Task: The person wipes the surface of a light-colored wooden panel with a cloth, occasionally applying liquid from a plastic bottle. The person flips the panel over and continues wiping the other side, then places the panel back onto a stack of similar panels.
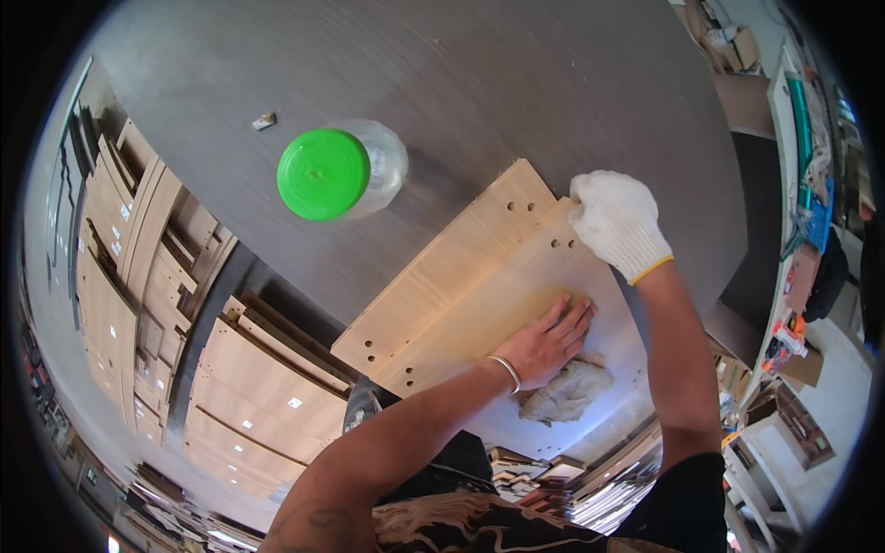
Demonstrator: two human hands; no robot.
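My left hand (553, 346), bare with a bracelet at the wrist, lies with its fingers stretched out on a wide light wood board (516, 309). Beside its palm, a crumpled grey rag (567, 394) rests on the same board. My right hand (619, 221) wears a white knitted glove and is closed at the board's far right corner. Whatever its curled fingers hold, if anything, is hidden. A narrower wood board (442, 267) lies along the wide one's far edge. Paired round holes show near the ends of both boards.
On the dark tabletop (516, 83) stands a clear jar (387, 166) with a green lid (323, 175). A small scrap (265, 121) lies beyond it. Stacks of wood panels (253, 392) are on the left. A cluttered shelf (797, 230) runs along the right.
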